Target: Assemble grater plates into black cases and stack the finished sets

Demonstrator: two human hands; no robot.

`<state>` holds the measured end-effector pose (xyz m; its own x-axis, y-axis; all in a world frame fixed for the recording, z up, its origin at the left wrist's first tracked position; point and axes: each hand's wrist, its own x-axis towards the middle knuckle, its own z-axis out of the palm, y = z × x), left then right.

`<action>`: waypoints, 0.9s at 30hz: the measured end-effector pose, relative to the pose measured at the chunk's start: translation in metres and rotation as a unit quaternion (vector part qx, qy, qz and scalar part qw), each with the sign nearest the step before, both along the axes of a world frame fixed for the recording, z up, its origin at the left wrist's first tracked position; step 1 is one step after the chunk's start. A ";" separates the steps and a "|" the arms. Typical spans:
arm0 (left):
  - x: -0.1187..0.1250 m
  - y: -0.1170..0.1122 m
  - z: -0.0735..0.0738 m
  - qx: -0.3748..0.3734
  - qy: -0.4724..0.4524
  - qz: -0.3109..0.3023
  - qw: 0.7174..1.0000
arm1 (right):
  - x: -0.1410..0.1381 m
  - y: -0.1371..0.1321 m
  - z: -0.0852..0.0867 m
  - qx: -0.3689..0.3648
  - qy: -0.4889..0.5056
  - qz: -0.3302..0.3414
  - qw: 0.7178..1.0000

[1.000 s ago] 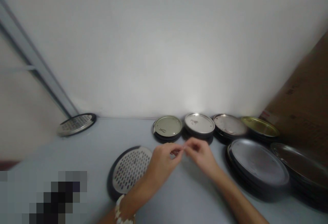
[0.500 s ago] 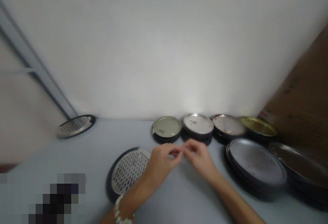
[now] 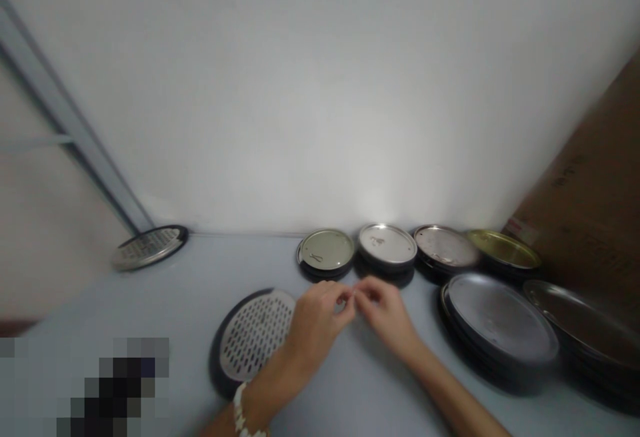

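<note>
My left hand point(image 3: 319, 320) and my right hand point(image 3: 383, 310) meet fingertip to fingertip above the table point(image 3: 345, 390). Both are closed in a pinch; whatever lies between the fingertips is too small and blurred to name. A bracelet of pale beads point(image 3: 241, 410) circles my left wrist. Partly hidden behind my left forearm lies a round plate with many slots and a dark rim point(image 3: 255, 330). Just beyond my hands stands a round dark container holding a pale green dish with a small metal clip point(image 3: 327, 250). To its right, a silvery dish point(image 3: 387, 243) holds small metal bits.
Further right are another silvery dish point(image 3: 445, 247), a yellow dish point(image 3: 505, 249), a large grey dish point(image 3: 503, 313) and a brownish dish point(image 3: 580, 320). A second slotted plate point(image 3: 150, 247) lies back left. A white wall point(image 3: 320, 90) and a cardboard box point(image 3: 595, 210) bound the table.
My hands stay pinched together, shifted very slightly left and down. My left forearm now covers the slotted plate a little differently. The view has moved slightly; the dishes have not.
</note>
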<state>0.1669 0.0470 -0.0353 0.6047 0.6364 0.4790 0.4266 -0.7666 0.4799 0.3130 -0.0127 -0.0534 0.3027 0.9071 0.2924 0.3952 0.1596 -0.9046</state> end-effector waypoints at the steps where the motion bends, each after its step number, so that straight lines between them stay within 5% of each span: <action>1: -0.001 0.000 0.001 0.000 0.004 -0.001 1.000 | -0.001 0.000 0.000 0.000 0.007 0.010 1.000; 12: -0.002 0.006 0.007 0.000 0.137 -0.001 0.991 | -0.006 0.000 -0.004 0.043 0.118 0.011 0.992; 18: -0.006 0.010 0.006 0.074 0.161 -0.002 0.984 | 0.001 -0.004 0.001 0.030 -0.062 -0.008 0.998; 27: -0.009 0.014 0.001 0.175 0.174 -0.010 0.969 | 0.004 -0.012 0.005 0.094 -0.274 0.034 0.957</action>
<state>0.1574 0.0611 -0.0345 0.7786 0.4583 0.4287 0.4996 -0.8660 0.0184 0.3166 -0.0247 -0.0479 -0.0009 0.8349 0.5503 0.7841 0.3422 -0.5178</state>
